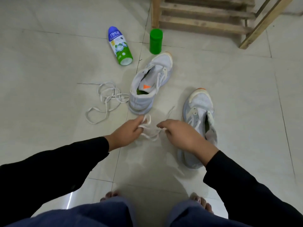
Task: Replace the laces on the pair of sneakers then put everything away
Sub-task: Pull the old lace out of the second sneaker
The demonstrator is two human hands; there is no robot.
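**Tiled Floor Station: Lace Held Between Both Hands**

Pale glossy floor tiles [49, 63] formed the work surface. The centre sneaker [147, 86] stood on them unlaced, heel toward the person, and served as the reference point.

- Second sneaker [199, 112]: right of the centre sneaker and nearer the person, also unlaced, partly hidden by the right wrist.
- Loose lace [106, 105]: tangled on the tiles just left of the centre sneaker's heel.
- Held lace [147, 136]: white, just in front of the centre sneaker's heel, strung between both hands.
- Left hand [126, 131]: fingers curled, pinching a loop of the held lace.
- Right hand [182, 135]: fingertips curled, pinching the other end of the held lace.
- Powder bottle [119, 45]: lying on its side beyond and left of the centre sneaker.
- Green container [156, 41]: upright just beyond the centre sneaker's toe.
- Wooden rack [205, 15]: beyond the green container.
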